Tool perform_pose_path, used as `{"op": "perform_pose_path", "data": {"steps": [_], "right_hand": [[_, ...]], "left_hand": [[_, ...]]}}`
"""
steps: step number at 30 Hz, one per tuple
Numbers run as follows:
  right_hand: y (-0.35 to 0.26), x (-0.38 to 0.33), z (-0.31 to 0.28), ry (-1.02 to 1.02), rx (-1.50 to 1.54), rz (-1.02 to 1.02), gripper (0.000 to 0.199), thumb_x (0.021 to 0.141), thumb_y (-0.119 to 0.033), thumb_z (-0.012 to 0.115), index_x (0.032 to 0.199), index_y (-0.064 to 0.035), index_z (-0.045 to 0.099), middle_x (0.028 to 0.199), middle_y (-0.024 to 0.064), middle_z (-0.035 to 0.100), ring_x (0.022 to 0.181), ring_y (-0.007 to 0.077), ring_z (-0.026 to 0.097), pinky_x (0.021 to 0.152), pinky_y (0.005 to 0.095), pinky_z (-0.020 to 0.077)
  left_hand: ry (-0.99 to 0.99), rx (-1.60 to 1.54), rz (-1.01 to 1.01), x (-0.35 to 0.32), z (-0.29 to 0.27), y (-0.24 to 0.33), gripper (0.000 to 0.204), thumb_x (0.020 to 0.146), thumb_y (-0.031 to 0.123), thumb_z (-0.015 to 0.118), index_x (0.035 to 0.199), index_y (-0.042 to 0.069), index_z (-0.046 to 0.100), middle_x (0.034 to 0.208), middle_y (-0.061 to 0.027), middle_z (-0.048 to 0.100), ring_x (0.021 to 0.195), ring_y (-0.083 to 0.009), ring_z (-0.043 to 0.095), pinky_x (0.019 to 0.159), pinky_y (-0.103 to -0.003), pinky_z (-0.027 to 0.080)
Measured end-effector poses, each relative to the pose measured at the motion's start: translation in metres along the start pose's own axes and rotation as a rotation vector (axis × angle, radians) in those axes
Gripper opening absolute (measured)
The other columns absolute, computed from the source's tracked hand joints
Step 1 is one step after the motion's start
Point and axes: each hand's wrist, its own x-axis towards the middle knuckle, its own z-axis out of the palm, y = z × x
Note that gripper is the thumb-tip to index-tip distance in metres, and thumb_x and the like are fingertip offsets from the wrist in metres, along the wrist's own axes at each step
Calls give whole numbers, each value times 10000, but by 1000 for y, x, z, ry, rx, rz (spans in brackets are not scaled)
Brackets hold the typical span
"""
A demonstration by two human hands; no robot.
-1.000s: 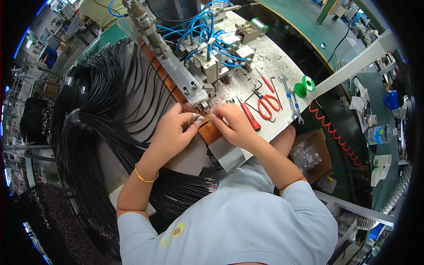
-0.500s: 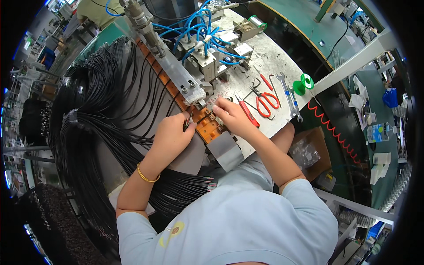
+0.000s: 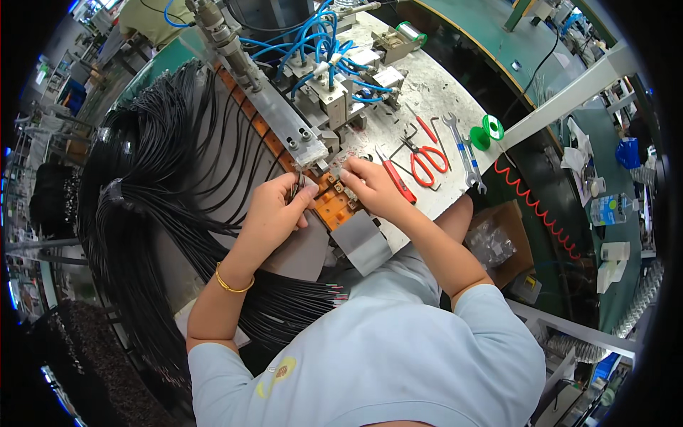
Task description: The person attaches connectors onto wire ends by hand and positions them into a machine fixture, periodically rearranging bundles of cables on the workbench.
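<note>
An orange fixture rail [image 3: 333, 208] with small clamps runs diagonally under a metal machine head [image 3: 307, 151]. Left of the rail, my left hand [image 3: 274, 213] is closed, its thumb and fingers pinching a black cable [image 3: 297, 188] near the end. On the other side, my right hand [image 3: 373, 188] is curled with thumb and forefinger together at the rail's edge, beside the clamps. Whatever those fingertips hold, if anything, is hidden. Black cables [image 3: 245, 153] lie spaced along the rail, fanning out from a thick bundle [image 3: 153, 121] at the left.
Red-handled pliers [image 3: 429, 167], a red cutter [image 3: 398, 181] and wrenches [image 3: 466, 156] lie on the white worktop [image 3: 441, 92]. A green solder spool [image 3: 487, 132] stands at its right edge. Blue air hoses [image 3: 334, 50] rise behind. A cardboard box [image 3: 509, 228] sits lower right.
My left hand has turned and risen slightly, its thumb now reaching across toward the rail. The right hand stays nearly in place, its fingertips shifted slightly left.
</note>
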Motion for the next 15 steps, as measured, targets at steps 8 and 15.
{"op": "perform_pose_path", "data": {"steps": [8,15], "right_hand": [[-7,-2,3,139,40,184,144,864,-161,583,826,-23,567,704,95,559,662,254,539,636,339,413],[-41,0,-5,-59,-13,-152,87,794,-115,652,843,-61,605,809,50,602,812,222,564,799,338,389]], "left_hand": [[-90,-19,-27,0,-3,5,169,898,184,626,908,15,630,717,4,616,527,-32,492,476,-174,386],[-123,73,67,-2,-2,4,169,883,184,651,872,18,623,694,41,570,541,-11,436,469,-188,347]]}}
